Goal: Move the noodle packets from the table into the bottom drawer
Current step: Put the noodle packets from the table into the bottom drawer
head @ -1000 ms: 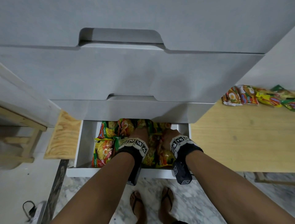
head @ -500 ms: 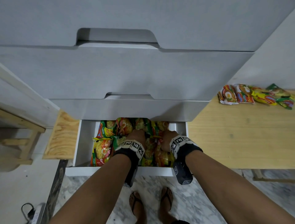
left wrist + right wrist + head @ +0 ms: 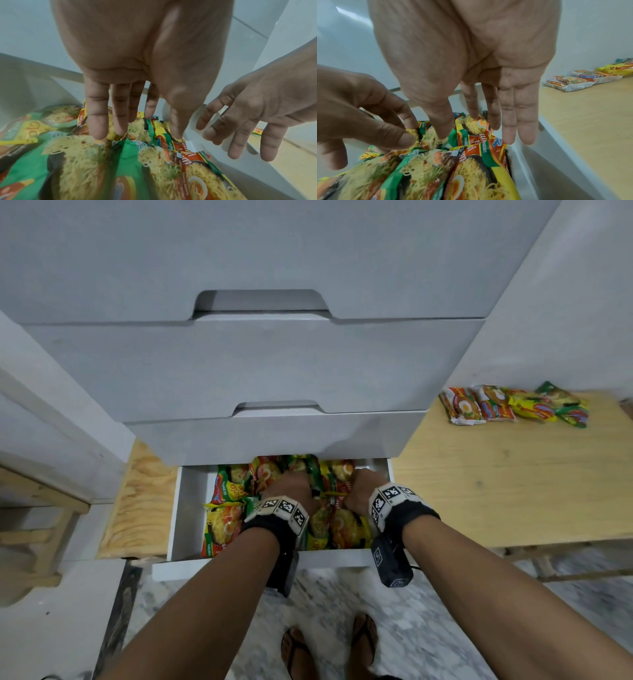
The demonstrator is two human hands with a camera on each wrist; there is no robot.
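Note:
The white bottom drawer (image 3: 187, 508) stands pulled out, filled with several noodle packets (image 3: 222, 522) in green, yellow and red. Both my hands are down inside it. My left hand (image 3: 291, 486) has straight fingers (image 3: 97, 121) whose tips touch the top packets (image 3: 82, 169). My right hand (image 3: 359, 484) hangs beside it near the drawer's right wall, fingers (image 3: 508, 121) straight and just above a red packet (image 3: 471, 129); it holds nothing. Several more packets (image 3: 513, 405) lie in a row at the back of the wooden table (image 3: 496, 484).
Two closed grey drawer fronts (image 3: 257, 368) overhang the back of the open drawer. A plywood panel (image 3: 140, 501) and a wooden stool (image 3: 37, 529) are on the left. My sandalled feet (image 3: 329, 645) stand on the marble floor below the drawer front.
Both hands have stayed in the drawer on the packets, shifting slightly toward its back. The head view has moved a little; the table packets have not moved.

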